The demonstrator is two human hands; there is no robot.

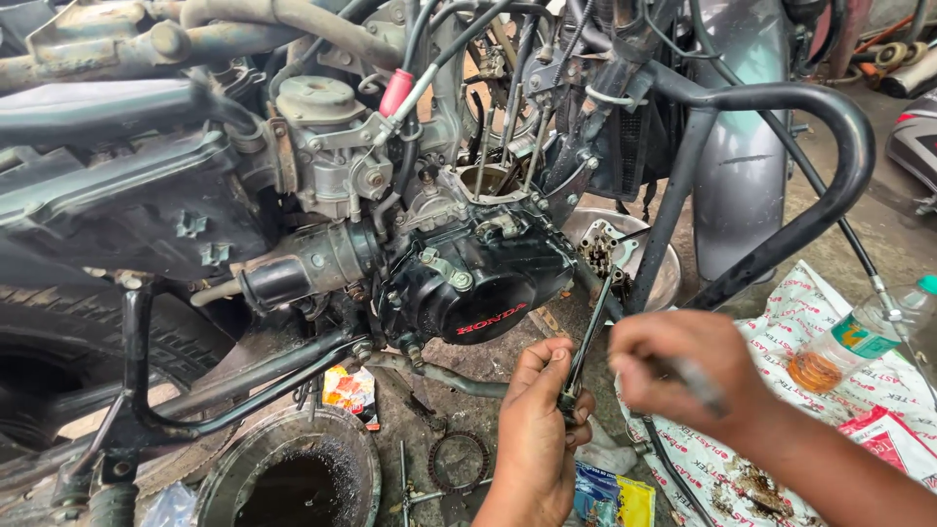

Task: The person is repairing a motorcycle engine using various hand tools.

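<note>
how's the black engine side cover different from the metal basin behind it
The engine side cover is black, bolted upright on the motorbike engine, with red lettering. The metal basin is bare silver, sits on the ground and holds loose parts, partly hidden by the black crash bar. Both are round and metal.

a slim dark metal rod (589, 337) stands tilted, its top near the black engine cover.
</note>
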